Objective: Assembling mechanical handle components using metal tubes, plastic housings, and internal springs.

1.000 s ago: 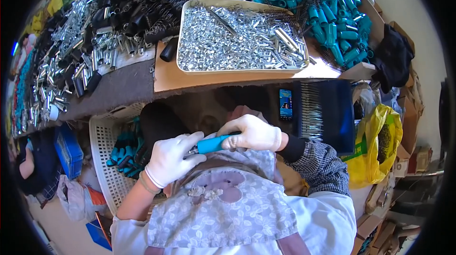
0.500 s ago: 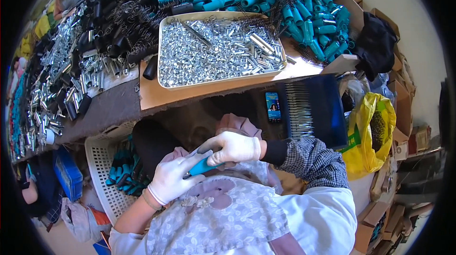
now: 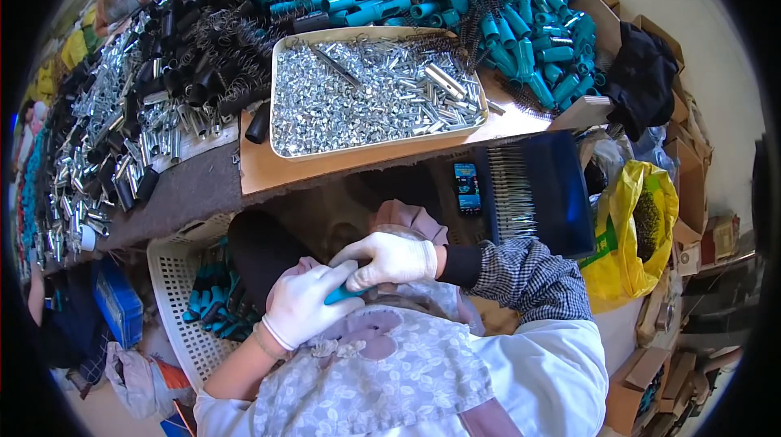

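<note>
Above my lap, my white-gloved left hand [image 3: 311,300] wraps round a teal plastic tube-shaped part [image 3: 345,294]. Only a short stretch of that part shows between the gloves. My right hand [image 3: 394,260], also gloved, is closed over its far end, fingers curled down against the left hand's fingertips. Whether the right hand pinches some smaller piece there is hidden. Beyond my hands, a cream tray [image 3: 281,146] full of small shiny metal pieces stands on the table, with a dark rod and a thicker metal tube lying on top.
Teal tubes [image 3: 521,34] lie heaped behind the tray; black sleeves, springs and metal tubes [image 3: 122,144] cover the left. A white basket [image 3: 175,274] of teal parts stands left of my knees. Right are a phone [image 3: 467,189], a blue bin [image 3: 561,193] of metal rods and a yellow bag [image 3: 626,250].
My right hand has shifted slightly left and toward me, covering more of the teal part. My left hand has closed further round it; its forefinger was stretched along the part before.
</note>
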`<control>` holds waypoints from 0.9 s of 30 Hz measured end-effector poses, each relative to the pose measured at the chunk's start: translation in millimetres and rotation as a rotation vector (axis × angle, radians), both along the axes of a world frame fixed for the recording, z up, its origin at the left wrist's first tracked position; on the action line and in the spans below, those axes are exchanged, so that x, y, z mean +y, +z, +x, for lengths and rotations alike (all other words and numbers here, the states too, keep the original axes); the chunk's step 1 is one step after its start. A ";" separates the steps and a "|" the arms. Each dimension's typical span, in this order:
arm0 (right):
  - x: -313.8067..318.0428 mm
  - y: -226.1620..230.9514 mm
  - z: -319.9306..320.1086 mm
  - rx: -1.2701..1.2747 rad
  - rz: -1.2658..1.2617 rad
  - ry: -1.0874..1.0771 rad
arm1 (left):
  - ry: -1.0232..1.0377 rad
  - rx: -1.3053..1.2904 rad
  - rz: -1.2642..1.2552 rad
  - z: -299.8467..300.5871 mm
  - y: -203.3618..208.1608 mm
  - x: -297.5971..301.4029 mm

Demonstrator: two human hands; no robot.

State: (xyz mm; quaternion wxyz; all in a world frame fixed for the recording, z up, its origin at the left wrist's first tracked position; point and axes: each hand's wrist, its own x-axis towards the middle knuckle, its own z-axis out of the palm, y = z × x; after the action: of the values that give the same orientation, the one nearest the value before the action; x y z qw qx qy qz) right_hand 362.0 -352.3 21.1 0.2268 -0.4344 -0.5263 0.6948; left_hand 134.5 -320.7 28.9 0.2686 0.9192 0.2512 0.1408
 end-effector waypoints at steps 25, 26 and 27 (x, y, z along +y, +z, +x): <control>128.2 51.3 120.0 -1.501 1.024 -0.469 | 0.098 -0.099 0.063 -1.5 -21.5 11.8; 126.3 49.7 122.5 -1.481 1.027 -0.492 | 0.116 -0.067 0.056 -4.5 -21.5 12.1; 123.1 48.3 125.2 -1.463 1.029 -0.517 | 0.132 -0.036 0.050 -6.3 -21.7 12.3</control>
State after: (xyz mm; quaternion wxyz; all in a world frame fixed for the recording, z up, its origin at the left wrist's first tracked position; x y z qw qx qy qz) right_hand 487.2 -229.2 69.4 0.1509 -0.7140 -0.6686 -0.1426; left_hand 128.1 -308.5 7.3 0.2402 0.9043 0.3028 0.1812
